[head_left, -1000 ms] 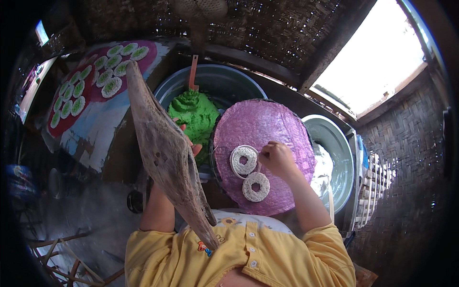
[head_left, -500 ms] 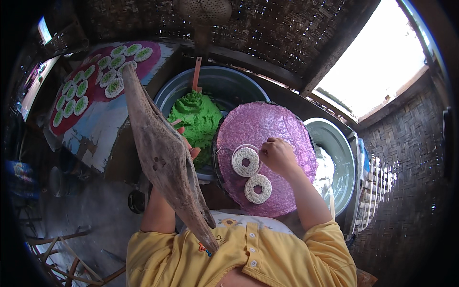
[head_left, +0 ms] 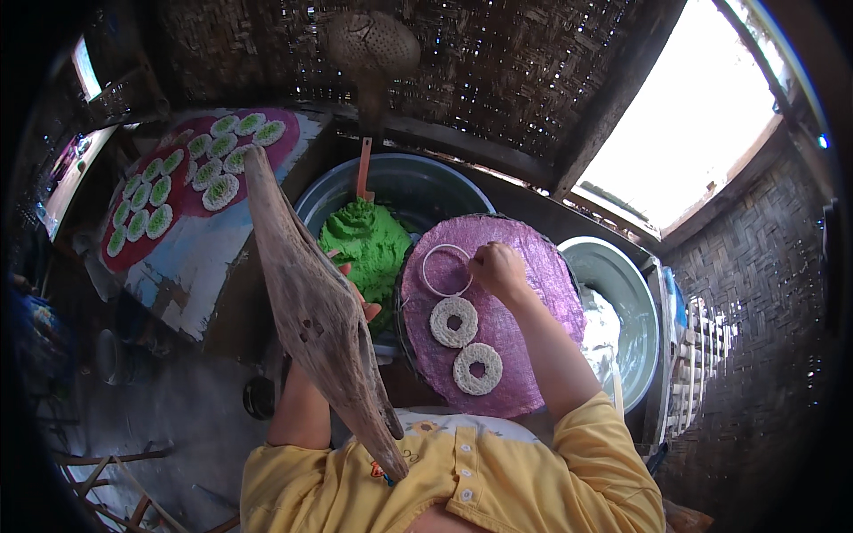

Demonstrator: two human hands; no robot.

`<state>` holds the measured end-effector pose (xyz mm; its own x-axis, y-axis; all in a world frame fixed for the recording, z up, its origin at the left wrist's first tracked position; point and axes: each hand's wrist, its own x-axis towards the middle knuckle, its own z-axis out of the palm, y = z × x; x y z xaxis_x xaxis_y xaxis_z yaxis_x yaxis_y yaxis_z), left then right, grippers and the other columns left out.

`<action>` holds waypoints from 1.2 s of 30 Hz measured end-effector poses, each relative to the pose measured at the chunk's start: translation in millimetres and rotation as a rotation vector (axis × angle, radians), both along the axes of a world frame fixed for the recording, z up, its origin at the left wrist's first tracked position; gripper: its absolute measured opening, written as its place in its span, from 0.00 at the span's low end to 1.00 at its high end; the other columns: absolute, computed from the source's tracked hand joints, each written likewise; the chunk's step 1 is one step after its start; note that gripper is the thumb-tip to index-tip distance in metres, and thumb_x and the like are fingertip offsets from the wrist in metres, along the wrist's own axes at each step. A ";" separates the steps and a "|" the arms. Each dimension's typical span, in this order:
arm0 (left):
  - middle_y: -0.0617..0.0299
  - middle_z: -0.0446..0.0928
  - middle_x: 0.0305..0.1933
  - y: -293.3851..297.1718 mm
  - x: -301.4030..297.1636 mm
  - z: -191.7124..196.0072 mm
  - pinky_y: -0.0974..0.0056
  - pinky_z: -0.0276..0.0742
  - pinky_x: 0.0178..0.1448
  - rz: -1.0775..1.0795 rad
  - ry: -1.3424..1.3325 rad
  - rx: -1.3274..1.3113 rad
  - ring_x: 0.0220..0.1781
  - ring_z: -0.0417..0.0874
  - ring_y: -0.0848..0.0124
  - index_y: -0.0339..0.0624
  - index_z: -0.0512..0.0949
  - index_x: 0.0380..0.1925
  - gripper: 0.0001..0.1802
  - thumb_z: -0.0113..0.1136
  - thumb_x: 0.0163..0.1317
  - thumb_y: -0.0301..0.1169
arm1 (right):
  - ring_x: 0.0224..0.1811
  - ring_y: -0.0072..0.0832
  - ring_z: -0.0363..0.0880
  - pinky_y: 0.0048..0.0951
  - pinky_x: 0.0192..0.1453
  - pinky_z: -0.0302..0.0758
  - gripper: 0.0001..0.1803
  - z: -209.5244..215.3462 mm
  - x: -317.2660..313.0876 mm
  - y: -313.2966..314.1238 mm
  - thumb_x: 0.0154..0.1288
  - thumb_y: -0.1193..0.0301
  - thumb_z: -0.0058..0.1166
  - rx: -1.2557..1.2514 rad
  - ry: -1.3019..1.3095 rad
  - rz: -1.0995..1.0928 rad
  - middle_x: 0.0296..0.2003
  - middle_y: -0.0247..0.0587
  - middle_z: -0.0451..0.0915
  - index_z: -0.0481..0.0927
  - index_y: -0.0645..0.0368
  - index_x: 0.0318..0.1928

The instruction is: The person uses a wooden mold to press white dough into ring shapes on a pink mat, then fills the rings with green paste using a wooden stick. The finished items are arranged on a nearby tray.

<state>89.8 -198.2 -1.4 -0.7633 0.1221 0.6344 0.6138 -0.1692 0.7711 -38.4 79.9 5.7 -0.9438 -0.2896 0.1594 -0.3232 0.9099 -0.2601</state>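
Observation:
My right hand [head_left: 499, 270] is closed in a pinch on the edge of a thin white hoop [head_left: 425, 269], at the far part of a round, pink-covered board [head_left: 538, 333]. Two white, grainy rings [head_left: 454, 341] with holes in their middles lie nearer me, almost touching one another. My left hand [head_left: 362, 300] is partly hidden behind a long weathered piece of wood [head_left: 311, 306]. Its visible fingers curl beside a bright green paste [head_left: 360, 244], and a short pinkish end shows by them. What they hold is hidden.
The paste sits in a large dark basin [head_left: 444, 169] with an orange-brown paddle [head_left: 364, 169] upright in it. A grey-green basin [head_left: 626, 293] with a whitish bag stands right. Several green-centred white rounds [head_left: 220, 191] lie on pink and red sheets at far left.
My right hand has moved the hoop away from me; it encircled the farther white ring before and now stands clear of it. My left hand stays behind the wood.

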 end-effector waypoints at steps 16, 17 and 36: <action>0.60 0.76 0.31 110.0 -3.2 93.2 0.63 0.76 0.41 0.019 -0.097 -0.211 0.35 0.80 0.64 0.43 0.76 0.38 0.24 0.65 0.45 0.47 | 0.41 0.37 0.72 0.40 0.49 0.67 0.27 186.0 134.3 -40.7 0.53 0.68 0.55 -0.065 0.660 0.826 0.41 0.49 0.70 0.68 0.68 0.52; 0.59 0.77 0.31 107.7 -2.1 94.6 0.63 0.76 0.40 -0.076 -0.196 -0.187 0.35 0.81 0.64 0.43 0.76 0.37 0.22 0.64 0.46 0.46 | 0.41 0.37 0.74 0.41 0.48 0.68 0.28 195.0 143.3 -36.9 0.52 0.68 0.55 -0.041 0.553 0.901 0.41 0.50 0.71 0.67 0.69 0.53; 0.60 0.77 0.44 96.6 -10.6 76.1 0.66 0.79 0.49 -0.615 -0.642 0.246 0.43 0.80 0.71 0.38 0.67 0.52 0.18 0.52 0.61 0.25 | 0.30 0.30 0.73 0.31 0.35 0.72 0.18 205.2 213.1 140.6 0.66 0.69 0.50 -1.615 1.011 0.363 0.27 0.42 0.72 0.62 0.54 0.54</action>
